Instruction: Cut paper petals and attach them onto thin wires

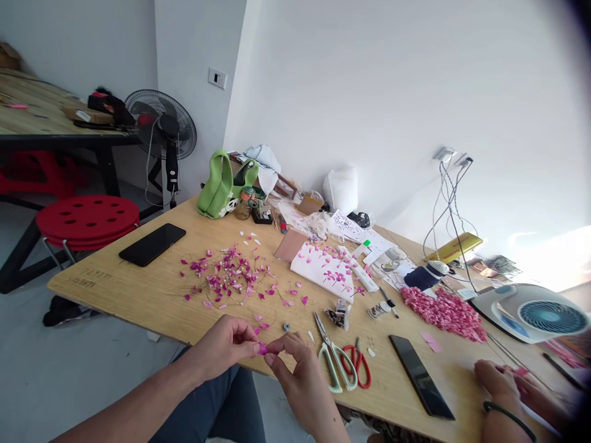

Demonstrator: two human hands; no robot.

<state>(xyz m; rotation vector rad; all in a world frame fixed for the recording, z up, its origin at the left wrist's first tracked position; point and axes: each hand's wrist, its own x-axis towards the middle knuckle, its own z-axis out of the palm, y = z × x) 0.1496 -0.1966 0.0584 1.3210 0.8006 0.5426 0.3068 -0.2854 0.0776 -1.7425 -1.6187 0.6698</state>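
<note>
Between my two hands, just over the table's near edge, is a small magenta petal (262, 349). My left hand (225, 346) pinches its left side between thumb and fingertips. The fingertips of my right hand (298, 368) are closed on its right side. Loose magenta petals (261, 326) lie just beyond my fingers, beside a small grey spool-like piece (286, 327). Farther off spreads a pile of magenta petals and thin stems (231, 274). To the right of my right hand are white-handled scissors (335, 363) and red-handled pliers (357, 364).
A black phone (152, 244) lies at the left edge, another phone (421, 376) at the right. A white sheet (318, 271) bears several flowers. A co-worker's hands (503, 381) work at the right, near pink crinkled material (443, 314). A green bag (217, 194) stands behind.
</note>
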